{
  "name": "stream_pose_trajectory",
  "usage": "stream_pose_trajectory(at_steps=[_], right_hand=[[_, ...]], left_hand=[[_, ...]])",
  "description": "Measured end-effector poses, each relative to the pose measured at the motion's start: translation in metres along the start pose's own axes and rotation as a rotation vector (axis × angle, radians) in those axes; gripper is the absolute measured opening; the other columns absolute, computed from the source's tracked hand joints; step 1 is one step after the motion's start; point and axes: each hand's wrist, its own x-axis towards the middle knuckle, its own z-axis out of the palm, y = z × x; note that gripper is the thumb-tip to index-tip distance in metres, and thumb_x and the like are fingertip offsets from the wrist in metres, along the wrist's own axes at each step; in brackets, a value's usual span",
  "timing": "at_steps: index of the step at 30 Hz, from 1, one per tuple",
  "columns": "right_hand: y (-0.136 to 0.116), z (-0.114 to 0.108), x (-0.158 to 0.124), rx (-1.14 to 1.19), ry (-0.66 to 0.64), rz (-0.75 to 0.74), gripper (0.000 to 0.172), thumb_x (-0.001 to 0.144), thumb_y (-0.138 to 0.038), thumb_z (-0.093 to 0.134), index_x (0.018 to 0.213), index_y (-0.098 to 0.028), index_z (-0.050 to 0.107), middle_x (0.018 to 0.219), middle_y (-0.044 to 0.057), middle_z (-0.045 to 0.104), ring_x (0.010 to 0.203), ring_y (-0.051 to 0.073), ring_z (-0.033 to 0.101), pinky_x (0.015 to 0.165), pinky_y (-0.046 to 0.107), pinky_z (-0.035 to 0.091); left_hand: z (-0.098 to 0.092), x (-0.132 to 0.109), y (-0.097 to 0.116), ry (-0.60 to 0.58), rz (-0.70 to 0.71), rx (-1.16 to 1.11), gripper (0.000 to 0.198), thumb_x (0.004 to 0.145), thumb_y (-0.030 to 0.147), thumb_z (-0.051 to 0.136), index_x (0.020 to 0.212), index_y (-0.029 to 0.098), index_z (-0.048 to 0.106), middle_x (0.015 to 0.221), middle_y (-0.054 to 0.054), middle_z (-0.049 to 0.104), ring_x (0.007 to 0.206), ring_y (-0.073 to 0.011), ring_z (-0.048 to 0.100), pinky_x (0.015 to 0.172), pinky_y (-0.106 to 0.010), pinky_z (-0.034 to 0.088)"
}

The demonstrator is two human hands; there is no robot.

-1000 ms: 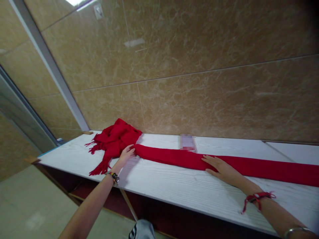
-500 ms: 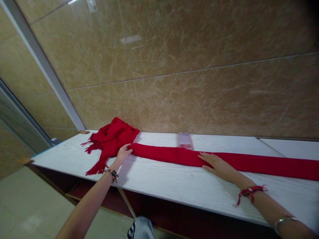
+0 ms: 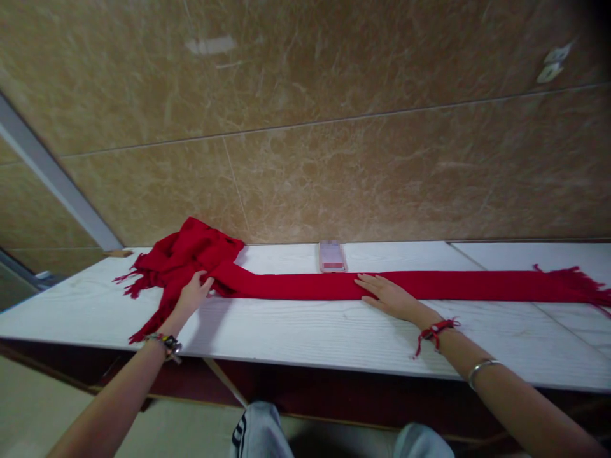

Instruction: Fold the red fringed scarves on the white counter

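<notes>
A long red scarf [image 3: 296,286] lies as a narrow, flat folded strip along the white tabletop, with a fringed end at the far right. At its left it meets a crumpled heap of red knit [image 3: 191,254] with tassels; whether both are one piece I cannot tell. My left hand [image 3: 193,294] is at the heap's front, thumb and fingers closed on the scarf's cloth where the strip meets the heap. My right hand [image 3: 389,298] rests flat on the middle of the strip, fingers stretched out and palm down.
The white tabletop [image 3: 305,337] runs along a brown marbled wall [image 3: 363,172]. A phone-like rectangular item [image 3: 331,256] lies behind the strip, close to the wall. Dark open shelves [image 3: 329,394] are below the front edge, and my knees are near them.
My left hand has moved left with the scarf's cloth, and the strip now runs up to the heap. My right hand stays flat on it. The view has shifted right, showing the fringed end.
</notes>
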Motion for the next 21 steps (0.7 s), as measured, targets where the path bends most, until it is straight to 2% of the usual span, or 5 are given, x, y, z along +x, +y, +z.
stream_pose_trajectory(at_steps=[5,13,17,19,21], right_hand=[[-0.001,-0.001,0.0,0.009,-0.002,0.013,0.048,0.088,-0.042,0.035,0.13,-0.019,0.041,0.134,0.011,0.04,0.122,0.023,0.037,0.101,0.043,0.03],[0.001,0.0,-0.001,0.006,-0.024,0.01,0.048,0.088,-0.04,0.035,0.13,-0.016,0.041,0.134,0.012,0.04,0.123,0.023,0.036,0.102,0.042,0.03],[-0.004,-0.003,0.003,-0.035,0.002,-0.022,0.046,0.088,-0.037,0.036,0.131,-0.019,0.04,0.134,0.01,0.04,0.122,0.024,0.037,0.101,0.045,0.03],[-0.009,-0.004,0.006,-0.035,0.03,-0.047,0.046,0.087,-0.035,0.038,0.131,-0.021,0.039,0.134,0.009,0.04,0.122,0.024,0.036,0.101,0.045,0.03],[-0.013,-0.003,0.009,-0.018,0.032,-0.07,0.044,0.087,-0.034,0.038,0.129,-0.021,0.041,0.132,0.009,0.043,0.121,0.023,0.039,0.099,0.044,0.033]], left_hand=[[0.018,-0.002,0.003,-0.078,0.039,0.047,0.046,0.07,0.025,0.053,0.115,0.017,0.047,0.082,-0.006,0.066,0.079,-0.0224,0.063,0.067,-0.026,0.045],[0.004,-0.011,-0.038,-0.25,0.004,0.194,0.05,0.075,0.023,0.042,0.124,0.014,0.04,0.079,-0.007,0.064,0.077,-0.0228,0.063,0.068,-0.028,0.046],[-0.007,-0.014,-0.015,-0.169,0.15,0.241,0.057,0.07,0.012,0.042,0.127,0.013,0.039,0.088,-0.011,0.061,0.083,-0.0237,0.06,0.077,-0.033,0.044],[-0.006,-0.014,0.008,-0.074,0.271,0.19,0.049,0.075,0.017,0.043,0.123,0.014,0.044,0.101,-0.015,0.057,0.094,-0.026,0.055,0.085,-0.037,0.041],[0.004,-0.014,0.031,-0.09,0.423,0.088,0.043,0.078,0.031,0.047,0.119,0.017,0.05,0.117,-0.015,0.05,0.109,-0.0283,0.047,0.093,-0.039,0.035]])
